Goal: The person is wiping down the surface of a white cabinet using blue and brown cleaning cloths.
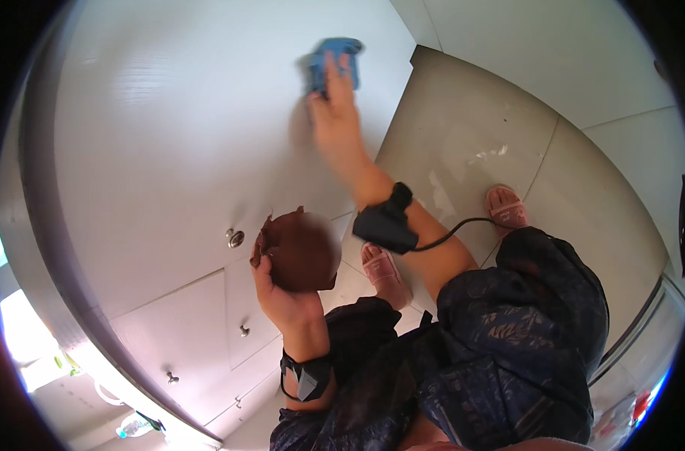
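My right hand (337,124) presses a blue cloth or sponge (334,62) flat on the white cabinet door (167,141), near its upper right part; the hand is slightly blurred. Lower down and to the left, my left hand (289,301) holds a brown piece (300,253) with a ragged, folded left edge, perhaps a cloth or a container; its material cannot be told. This brown piece is close to a round metal knob (235,238) on the door. Black devices are strapped round both forearms, and a cable runs from the right one.
More cabinet fronts with metal knobs (244,331) lie at the lower left, below a countertop edge (145,394). A clear plastic bottle (134,425) is beyond it. Pale floor tiles (466,113) with whitish marks spread at the right, where my feet stand in pink slippers (509,214).
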{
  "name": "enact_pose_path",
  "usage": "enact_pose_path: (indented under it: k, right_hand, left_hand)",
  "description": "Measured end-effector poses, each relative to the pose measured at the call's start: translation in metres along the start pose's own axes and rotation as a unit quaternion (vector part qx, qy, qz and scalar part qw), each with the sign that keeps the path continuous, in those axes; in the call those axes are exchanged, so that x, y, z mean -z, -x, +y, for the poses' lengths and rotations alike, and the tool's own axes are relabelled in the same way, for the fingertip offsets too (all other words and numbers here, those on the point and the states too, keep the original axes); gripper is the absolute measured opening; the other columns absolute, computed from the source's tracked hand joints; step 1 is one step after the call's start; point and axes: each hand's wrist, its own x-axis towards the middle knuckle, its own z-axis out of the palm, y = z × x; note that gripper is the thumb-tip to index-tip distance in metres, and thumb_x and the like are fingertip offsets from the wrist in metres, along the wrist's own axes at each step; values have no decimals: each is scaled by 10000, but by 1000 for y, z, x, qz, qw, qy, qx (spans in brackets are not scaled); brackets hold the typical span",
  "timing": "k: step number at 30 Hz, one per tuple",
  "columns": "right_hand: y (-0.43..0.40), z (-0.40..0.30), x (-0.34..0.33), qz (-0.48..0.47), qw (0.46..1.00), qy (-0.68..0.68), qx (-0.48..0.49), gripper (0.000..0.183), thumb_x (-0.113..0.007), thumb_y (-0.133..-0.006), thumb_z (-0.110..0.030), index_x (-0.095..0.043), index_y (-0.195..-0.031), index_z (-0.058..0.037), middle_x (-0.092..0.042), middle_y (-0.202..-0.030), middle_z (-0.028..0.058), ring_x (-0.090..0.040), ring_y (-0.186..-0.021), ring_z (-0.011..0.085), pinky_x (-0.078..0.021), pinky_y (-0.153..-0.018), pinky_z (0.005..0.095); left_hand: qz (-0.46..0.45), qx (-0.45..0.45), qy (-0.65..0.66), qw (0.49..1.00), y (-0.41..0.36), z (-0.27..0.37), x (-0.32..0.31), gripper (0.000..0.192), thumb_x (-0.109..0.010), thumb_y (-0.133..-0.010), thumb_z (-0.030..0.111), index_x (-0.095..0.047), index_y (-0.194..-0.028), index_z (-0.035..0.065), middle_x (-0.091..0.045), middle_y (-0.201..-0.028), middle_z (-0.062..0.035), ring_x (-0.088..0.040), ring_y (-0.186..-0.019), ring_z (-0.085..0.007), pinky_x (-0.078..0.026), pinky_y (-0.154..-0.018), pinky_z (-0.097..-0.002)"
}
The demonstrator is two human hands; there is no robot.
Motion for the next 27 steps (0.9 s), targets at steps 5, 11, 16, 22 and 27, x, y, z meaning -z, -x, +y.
enact_pose_path:
  k: [5, 11, 16, 22, 27]
  right_hand:
    - [-12, -112, -3, -174, 963, -71, 193, 521, -556, -730, 16, -557, -1232, -125, -366, -1407, 176, -322, -1308, 370, -231, -1072, 505]
    - [-60, -106, 0, -192, 928, 28, 319, 509, -625, -737, -104, -568, -1212, -276, -376, -1426, 54, -334, -1320, 286, -263, -1056, 525]
    - [-88, -39, 10, -62, 949, 62, 304, 567, -644, -751, -169, -486, -1295, -158, -356, -1393, 195, -344, -1287, 367, -285, -1051, 486]
    - [-75, 71, 37, 2, 984, 63, 169, 184, -543, -857, -64, -488, -850, 112, -270, -1387, 343, -318, -1272, 461, -297, -1046, 436]
    - [-30, 152, 48, 28, 996, 80, -2, 302, -479, -882, -92, -447, -1131, 77, -392, -1244, 320, -418, -1106, 469, -360, -951, 456]
  left_hand:
    - [17, -3, 9, 1000, 0, -6, -8, 396, -421, -908, 218, -451, -1261, 42, -488, -1291, -107, -462, -1197, -281, -385, -993, -444]
    - [-2, 34, 13, 999, 3, -9, -12, 438, -391, -896, 199, -425, -1295, 21, -486, -1304, -147, -438, -1226, -284, -346, -1027, -420]
    - [-1, 47, 4, 999, 4, -3, -14, 474, -369, -882, 220, -413, -1298, -3, -477, -1302, -185, -458, -1201, -315, -363, -1016, -430]
    - [-11, 32, -1, 999, 1, -6, -11, 486, -367, -878, 244, -416, -1298, 6, -486, -1283, -203, -479, -1175, -323, -389, -991, -440]
    - [-14, 37, -23, 999, 5, 0, -12, 481, -381, -878, 246, -421, -1298, 17, -495, -1276, -194, -478, -1172, -320, -387, -993, -439]
